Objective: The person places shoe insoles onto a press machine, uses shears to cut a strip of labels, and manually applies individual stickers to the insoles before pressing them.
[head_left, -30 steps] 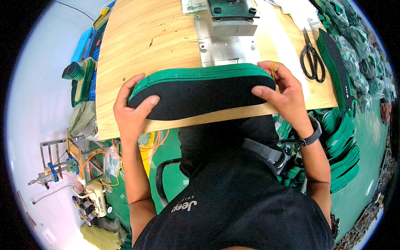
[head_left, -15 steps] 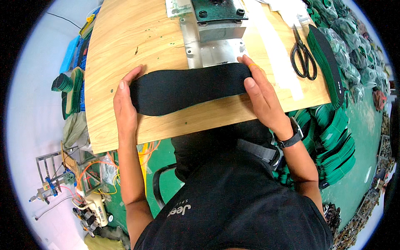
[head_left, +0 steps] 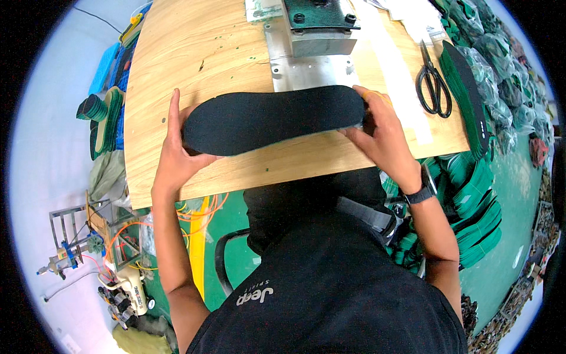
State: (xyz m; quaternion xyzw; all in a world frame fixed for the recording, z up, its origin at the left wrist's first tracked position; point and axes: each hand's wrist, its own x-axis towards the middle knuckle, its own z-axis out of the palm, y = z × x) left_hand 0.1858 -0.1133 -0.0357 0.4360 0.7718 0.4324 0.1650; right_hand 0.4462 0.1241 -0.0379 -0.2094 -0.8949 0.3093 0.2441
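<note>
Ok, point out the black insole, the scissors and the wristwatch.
black insole [head_left: 274,118], head view, middle of its dark top face.
scissors [head_left: 434,87], head view, near the pivot above the two black handle loops.
wristwatch [head_left: 422,190], head view, on the black band around the person's right wrist.

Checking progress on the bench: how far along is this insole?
Done: the insole lies flat, black side up, on the table before the press. In hand: left hand and right hand hold its ends. Left: it is not yet under the press.
</note>
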